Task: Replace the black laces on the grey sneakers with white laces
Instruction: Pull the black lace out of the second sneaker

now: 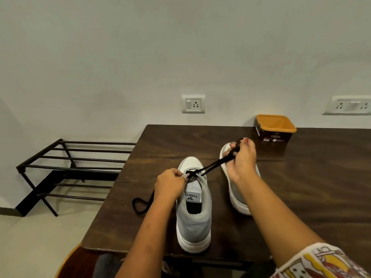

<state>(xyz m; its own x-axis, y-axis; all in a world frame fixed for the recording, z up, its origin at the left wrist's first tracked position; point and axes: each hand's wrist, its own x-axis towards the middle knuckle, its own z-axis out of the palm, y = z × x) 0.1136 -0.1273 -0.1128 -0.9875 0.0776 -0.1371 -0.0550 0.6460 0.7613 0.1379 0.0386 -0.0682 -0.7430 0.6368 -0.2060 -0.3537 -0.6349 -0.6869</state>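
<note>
My right hand (241,160) grips the black lace (212,164), taut from the near sneaker (193,221); my left hand (170,185) pinches that sneaker's upper at the eyelets.

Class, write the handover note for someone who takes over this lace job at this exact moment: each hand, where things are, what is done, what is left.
Left hand: pinches the near sneaker at its eyelets.
Right hand: grips the black lace, taut from the lowest eyelets.
Second sneaker: on the table, partly behind the right hand.
A loose lace end lies left of the near sneaker.
Done: near sneaker almost unlaced.
Left: pull the lace free, then fit white laces, which are not in view.
</note>
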